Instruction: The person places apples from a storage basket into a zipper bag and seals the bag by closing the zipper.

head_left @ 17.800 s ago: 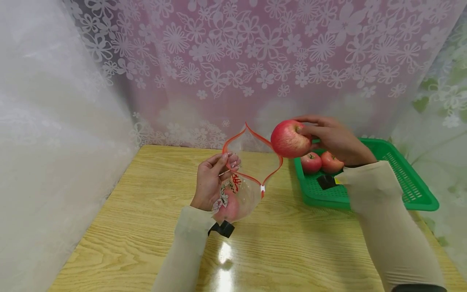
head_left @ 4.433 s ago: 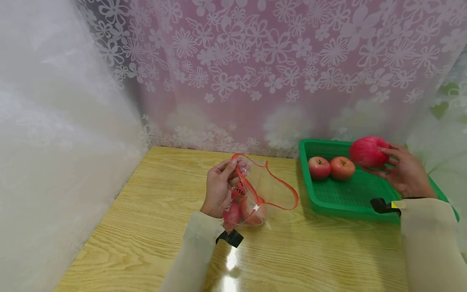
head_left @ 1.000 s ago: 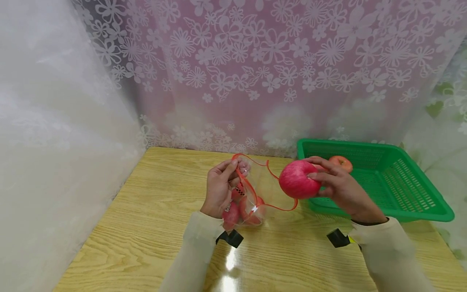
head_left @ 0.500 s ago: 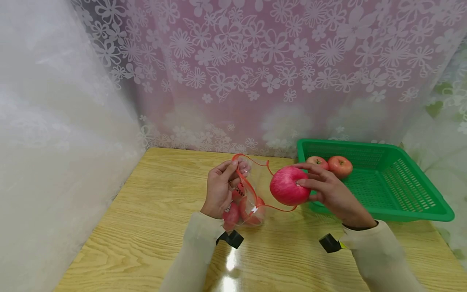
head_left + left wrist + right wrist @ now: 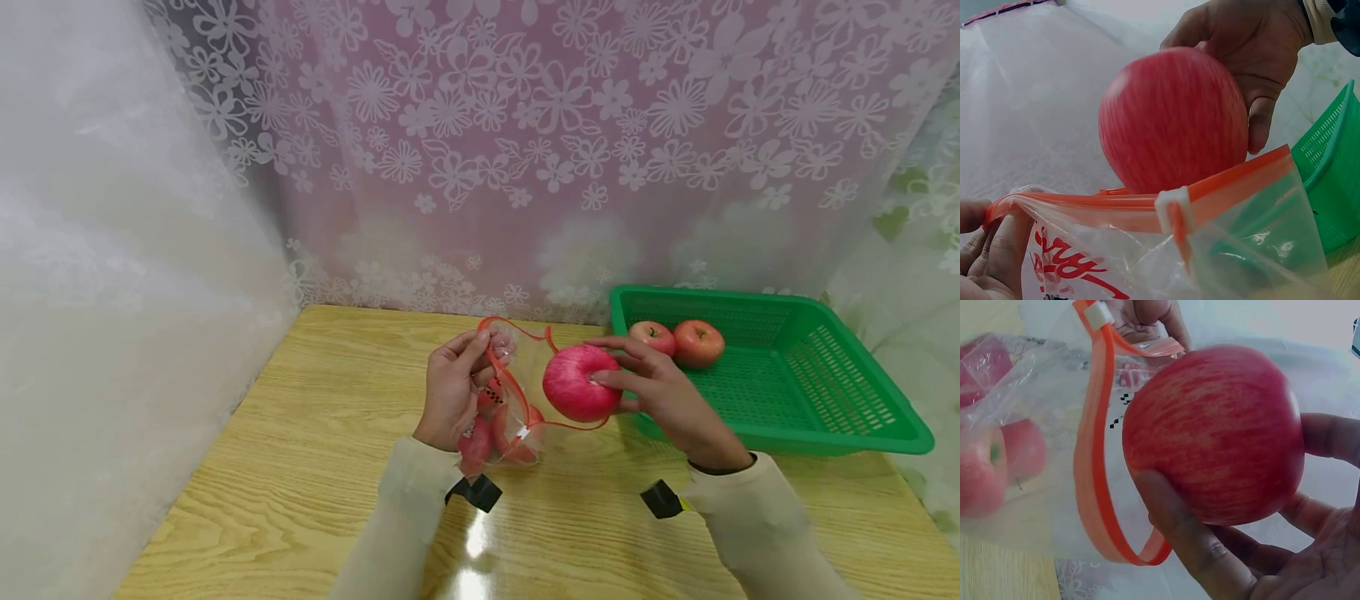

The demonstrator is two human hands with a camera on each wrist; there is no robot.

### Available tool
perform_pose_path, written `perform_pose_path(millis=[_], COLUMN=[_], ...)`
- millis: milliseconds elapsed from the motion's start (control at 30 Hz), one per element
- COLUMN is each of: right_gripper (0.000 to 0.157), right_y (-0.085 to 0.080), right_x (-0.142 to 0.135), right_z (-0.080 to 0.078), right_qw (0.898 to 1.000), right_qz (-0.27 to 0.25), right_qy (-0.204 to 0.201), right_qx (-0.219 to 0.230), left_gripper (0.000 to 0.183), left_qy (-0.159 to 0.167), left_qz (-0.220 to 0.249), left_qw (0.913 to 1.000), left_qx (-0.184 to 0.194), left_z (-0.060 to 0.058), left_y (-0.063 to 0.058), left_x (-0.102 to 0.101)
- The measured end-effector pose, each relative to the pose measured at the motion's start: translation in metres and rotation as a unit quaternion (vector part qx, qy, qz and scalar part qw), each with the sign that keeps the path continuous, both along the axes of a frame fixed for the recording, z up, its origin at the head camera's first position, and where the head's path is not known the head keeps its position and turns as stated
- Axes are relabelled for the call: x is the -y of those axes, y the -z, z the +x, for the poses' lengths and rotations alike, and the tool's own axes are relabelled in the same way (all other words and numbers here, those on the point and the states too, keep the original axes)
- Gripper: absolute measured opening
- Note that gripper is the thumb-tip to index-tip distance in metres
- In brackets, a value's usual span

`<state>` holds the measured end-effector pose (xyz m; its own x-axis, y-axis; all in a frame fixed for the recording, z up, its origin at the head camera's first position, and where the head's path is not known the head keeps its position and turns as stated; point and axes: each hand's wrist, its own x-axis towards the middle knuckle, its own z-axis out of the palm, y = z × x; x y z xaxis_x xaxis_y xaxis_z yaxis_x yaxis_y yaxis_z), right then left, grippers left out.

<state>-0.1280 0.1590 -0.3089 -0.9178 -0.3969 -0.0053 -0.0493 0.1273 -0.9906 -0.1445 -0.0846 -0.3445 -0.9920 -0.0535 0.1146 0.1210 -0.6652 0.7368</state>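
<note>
My left hand (image 5: 452, 392) pinches the orange rim of a clear zip bag (image 5: 1229, 200), whose mouth gapes toward the right. A white slider (image 5: 1174, 209) sits on that rim. Several apples (image 5: 979, 469) lie inside the bag, seen through the plastic. My right hand (image 5: 663, 392) holds a red apple (image 5: 579, 382) by its side, thumb and fingers spread around it. In the right wrist view this apple (image 5: 1216, 434) is right at the bag's mouth, overlapping the orange strip. Its lower edge is hidden behind the rim in the left wrist view.
A green plastic basket (image 5: 840, 417) stands at the right of the wooden table (image 5: 300, 467). Two apples (image 5: 699, 342) rest at its left end. A pink floral curtain (image 5: 480, 167) hangs behind the table, and pale sheeting (image 5: 112, 292) covers the left side.
My right hand has carried the apple from above the basket leftward to the bag's mouth. The left hand and bag have stayed almost still over the last second.
</note>
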Motion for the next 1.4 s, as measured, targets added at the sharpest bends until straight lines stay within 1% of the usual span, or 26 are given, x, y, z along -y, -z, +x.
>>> perform_pose_path(millis=[200,433,833,1133,1267,1400], right_gripper=[0.048,0.056,0.055,0.049,0.049,0.045], right_y=[0.003,0.002,0.004,0.005,0.004,0.003], right_x=[0.006,0.011,0.02,0.02,0.016,0.012], right_z=[-0.003,-0.006,-0.012,-0.013,-0.013,-0.013], right_qw=[0.999,0.998,0.992,0.993,0.992,0.991], right_qz=[0.022,0.058,0.101,0.09,0.091,0.092], right_qy=[0.021,0.029,0.064,0.064,0.062,0.065], right_qx=[-0.014,-0.023,-0.032,-0.047,-0.061,-0.07], left_gripper=[0.025,0.026,0.023,0.021,0.022,0.021], left_qy=[-0.004,-0.003,-0.002,0.0,0.0,-0.001], left_qz=[0.001,0.006,0.004,0.01,0.008,0.01], left_qw=[1.0,1.0,1.0,0.9999,1.0,0.9999], left_qx=[0.004,0.001,0.0,-0.001,-0.002,-0.002], left_z=[0.0,-0.001,0.0,-0.001,-0.001,0.0], left_y=[0.001,0.002,0.001,0.001,0.0,0.001], left_x=[0.0,0.0,0.001,0.002,0.002,0.003])
